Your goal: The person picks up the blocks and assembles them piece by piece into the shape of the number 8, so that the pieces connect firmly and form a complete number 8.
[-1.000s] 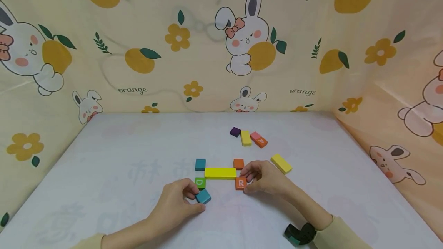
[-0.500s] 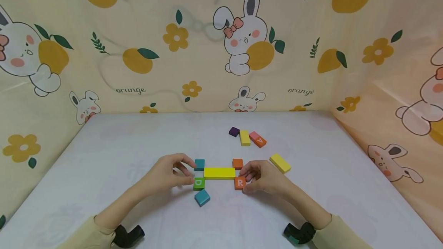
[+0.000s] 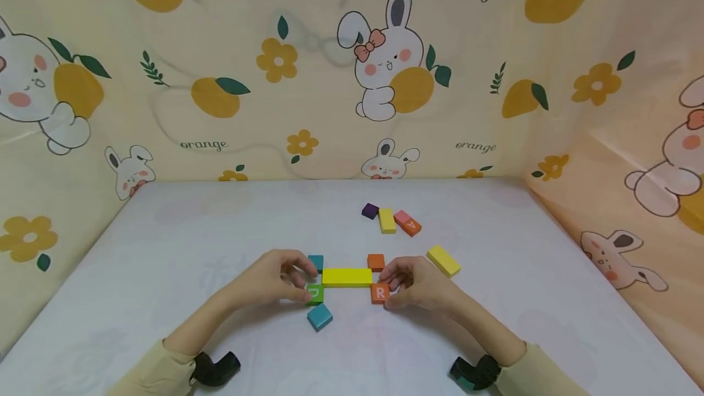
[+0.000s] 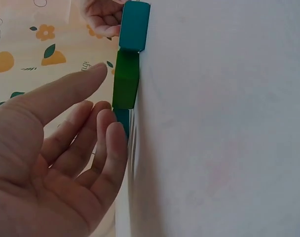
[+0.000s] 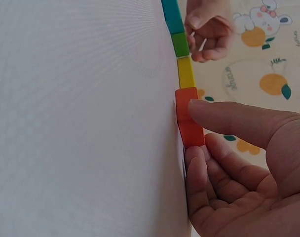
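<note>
My left hand (image 3: 277,278), loose and empty, is beside one green block (image 3: 315,294) and two blue blocks (image 3: 319,317), while my right hand (image 3: 420,284) pinches the R block (image 3: 379,293), one of two orange blocks (image 3: 376,262) near it, and one yellow block (image 3: 347,277) lies between my hands.

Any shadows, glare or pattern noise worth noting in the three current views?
Head: soft shadows on the white table, faint ones on the printed backdrop; the orange R block is legible. Left wrist: dim, a soft shadow band running down the white table. Right wrist: faint streaks at upper left.
</note>
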Motion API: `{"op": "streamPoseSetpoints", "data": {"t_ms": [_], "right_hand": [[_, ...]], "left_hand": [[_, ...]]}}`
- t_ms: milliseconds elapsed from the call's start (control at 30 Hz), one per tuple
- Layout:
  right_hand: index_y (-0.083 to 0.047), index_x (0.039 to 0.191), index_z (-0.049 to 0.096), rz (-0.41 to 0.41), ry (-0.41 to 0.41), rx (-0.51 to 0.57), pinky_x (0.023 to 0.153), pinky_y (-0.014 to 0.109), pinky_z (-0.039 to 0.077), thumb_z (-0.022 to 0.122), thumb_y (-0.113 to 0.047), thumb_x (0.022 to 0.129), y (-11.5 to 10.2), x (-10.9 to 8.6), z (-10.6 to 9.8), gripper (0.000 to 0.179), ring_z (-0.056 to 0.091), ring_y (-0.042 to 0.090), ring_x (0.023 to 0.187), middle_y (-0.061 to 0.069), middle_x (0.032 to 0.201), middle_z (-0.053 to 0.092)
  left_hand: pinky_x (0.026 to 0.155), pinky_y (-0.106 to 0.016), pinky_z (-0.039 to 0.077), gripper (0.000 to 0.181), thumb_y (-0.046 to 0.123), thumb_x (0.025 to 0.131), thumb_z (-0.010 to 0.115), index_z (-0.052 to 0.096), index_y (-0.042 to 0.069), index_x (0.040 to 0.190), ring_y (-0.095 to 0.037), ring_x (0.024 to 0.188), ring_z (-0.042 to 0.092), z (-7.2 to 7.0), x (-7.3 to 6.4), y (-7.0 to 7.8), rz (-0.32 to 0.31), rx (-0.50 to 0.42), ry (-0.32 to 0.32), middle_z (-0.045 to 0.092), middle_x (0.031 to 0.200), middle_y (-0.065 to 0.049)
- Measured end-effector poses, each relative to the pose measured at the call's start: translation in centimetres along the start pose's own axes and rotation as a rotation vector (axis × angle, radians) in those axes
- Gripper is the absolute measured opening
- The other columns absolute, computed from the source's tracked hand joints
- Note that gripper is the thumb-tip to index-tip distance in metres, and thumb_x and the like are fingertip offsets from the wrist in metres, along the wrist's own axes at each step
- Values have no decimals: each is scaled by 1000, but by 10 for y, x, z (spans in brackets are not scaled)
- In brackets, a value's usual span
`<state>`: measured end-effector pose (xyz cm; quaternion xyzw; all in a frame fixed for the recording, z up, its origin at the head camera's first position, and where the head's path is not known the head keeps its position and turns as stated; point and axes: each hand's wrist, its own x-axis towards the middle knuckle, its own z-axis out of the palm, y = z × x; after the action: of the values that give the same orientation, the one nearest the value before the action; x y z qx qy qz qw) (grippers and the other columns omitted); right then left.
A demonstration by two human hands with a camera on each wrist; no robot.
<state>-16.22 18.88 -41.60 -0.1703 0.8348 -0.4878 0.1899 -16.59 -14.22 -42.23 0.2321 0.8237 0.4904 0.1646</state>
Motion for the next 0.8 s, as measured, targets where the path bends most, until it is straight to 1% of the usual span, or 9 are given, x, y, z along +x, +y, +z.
{"op": "streamPoseSetpoints", "data": {"t_ms": [267, 467, 800], "right_hand": [[-4, 107, 68, 2, -4, 14, 73, 25, 50, 86, -5, 74, -1, -1, 0, 37, 57, 26, 88, 8, 94, 65], [-4, 106, 68, -7, -8, 12, 74, 24, 50, 86, -4, 75, -1, -1, 0, 36, 57, 27, 89, 8, 94, 65], [-4, 107, 68, -9, -7, -10, 71, 23, 50, 86, -6, 75, 1, 0, 0, 37, 57, 26, 87, 7, 93, 64]], "left_hand": [[75, -31, 53, 36, 16, 76, 86, 67, 9, 106, -22, 85, 63, 1, 1, -2, -16, -5, -15, 68, 105, -1], [77, -30, 53, 35, 16, 77, 86, 67, 9, 105, -22, 85, 63, 4, 1, -4, -20, 8, -8, 68, 102, 0], [77, -28, 53, 33, 16, 78, 85, 67, 8, 104, -21, 86, 62, 4, 0, 0, -37, 6, -16, 68, 98, 0]]}}
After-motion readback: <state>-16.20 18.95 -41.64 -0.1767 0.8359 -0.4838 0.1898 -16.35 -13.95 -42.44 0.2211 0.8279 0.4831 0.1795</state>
